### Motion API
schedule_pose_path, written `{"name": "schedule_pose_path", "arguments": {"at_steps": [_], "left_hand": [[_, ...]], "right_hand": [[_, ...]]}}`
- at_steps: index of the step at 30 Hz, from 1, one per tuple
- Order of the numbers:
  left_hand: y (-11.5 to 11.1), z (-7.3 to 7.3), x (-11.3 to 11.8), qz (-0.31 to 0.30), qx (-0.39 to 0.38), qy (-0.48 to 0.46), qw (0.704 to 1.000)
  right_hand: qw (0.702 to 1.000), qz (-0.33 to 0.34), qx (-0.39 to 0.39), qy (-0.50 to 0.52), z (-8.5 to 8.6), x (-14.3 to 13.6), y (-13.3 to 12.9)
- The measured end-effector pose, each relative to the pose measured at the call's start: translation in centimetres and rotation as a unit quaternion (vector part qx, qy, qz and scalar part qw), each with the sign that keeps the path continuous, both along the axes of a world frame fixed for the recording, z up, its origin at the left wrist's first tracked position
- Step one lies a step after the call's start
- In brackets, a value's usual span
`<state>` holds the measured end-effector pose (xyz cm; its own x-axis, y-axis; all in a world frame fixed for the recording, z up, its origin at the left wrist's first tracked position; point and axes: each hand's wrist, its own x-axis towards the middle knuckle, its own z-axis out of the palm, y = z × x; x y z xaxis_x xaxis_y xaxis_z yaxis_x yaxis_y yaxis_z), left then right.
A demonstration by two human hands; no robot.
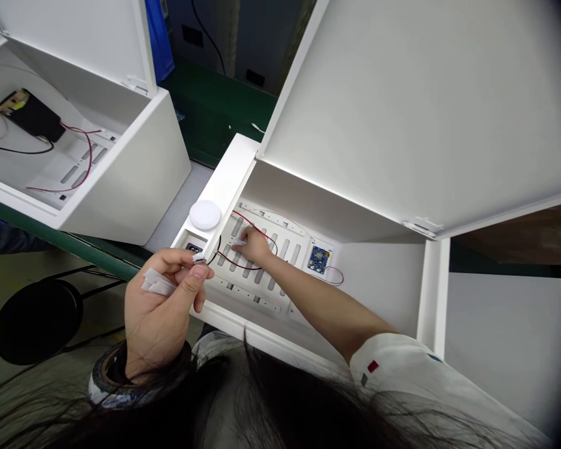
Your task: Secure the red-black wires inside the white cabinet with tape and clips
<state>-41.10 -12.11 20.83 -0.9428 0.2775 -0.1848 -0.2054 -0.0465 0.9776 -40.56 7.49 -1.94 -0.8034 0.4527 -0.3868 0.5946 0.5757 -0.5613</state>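
Note:
My left hand (161, 312) is closed at the near left corner of an open white box (421, 293). Its thumb and index finger pinch a small white-and-dark piece (199, 258) from which a thin black wire (215, 252) seems to run. White folded strips (158, 282) are tucked in the same hand. My right hand (253, 246) reaches down inside the box, fingers closed low over the slotted white floor plate (285, 249). What they grip is hidden. Red wires (266, 236) run around this hand. A blue circuit board (318, 259) lies farther right on the box floor.
The box's large lid (416, 93) stands raised at the back. A round white disc (204, 215) sits on the left ledge, beside a black socket (194, 247). Another open white box (121, 168) stands left on the green table (210, 100). A black stool (37, 321) is lower left.

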Motion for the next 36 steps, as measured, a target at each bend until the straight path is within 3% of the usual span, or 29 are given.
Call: {"name": "schedule_pose_path", "arguments": {"at_steps": [30,36], "left_hand": [[0.16,0.08,0.23,0.012,-0.016,0.019,1.000],[0.06,-0.01,0.21,0.009,-0.014,0.022,1.000]], "right_hand": [[0.998,-0.064,0.006,0.005,-0.55,-0.81,0.63],[0.999,-0.026,0.014,0.030,-0.31,-0.01,0.61]]}}
